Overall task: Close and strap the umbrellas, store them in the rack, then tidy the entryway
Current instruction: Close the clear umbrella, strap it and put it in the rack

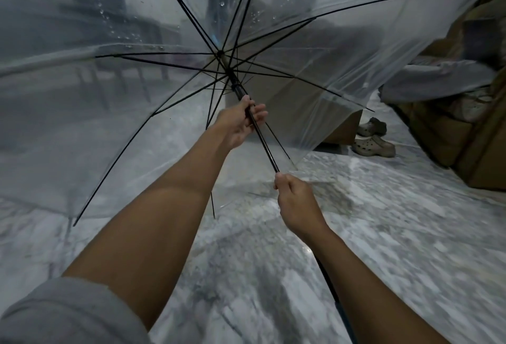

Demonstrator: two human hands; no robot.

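Clear-plastic umbrella (273, 42) open, left hand (241, 121) loosely around shaft, right hand (297, 201) fisted over hidden handle.

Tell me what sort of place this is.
Probably a home entryway: a pair of clogs left on the pale marble-look floor, cardboard boxes stacked at right, and a wet clear umbrella being closed.

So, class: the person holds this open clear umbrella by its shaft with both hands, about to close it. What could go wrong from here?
1. The left hand sits just below the runner on the shaft; fingers could get pinched as it slides.
2. Water drops cling to the canopy; closing may shed them onto the pale floor, making it slippery.
3. A rib tip reaches toward the clogs and could snag nearby things.
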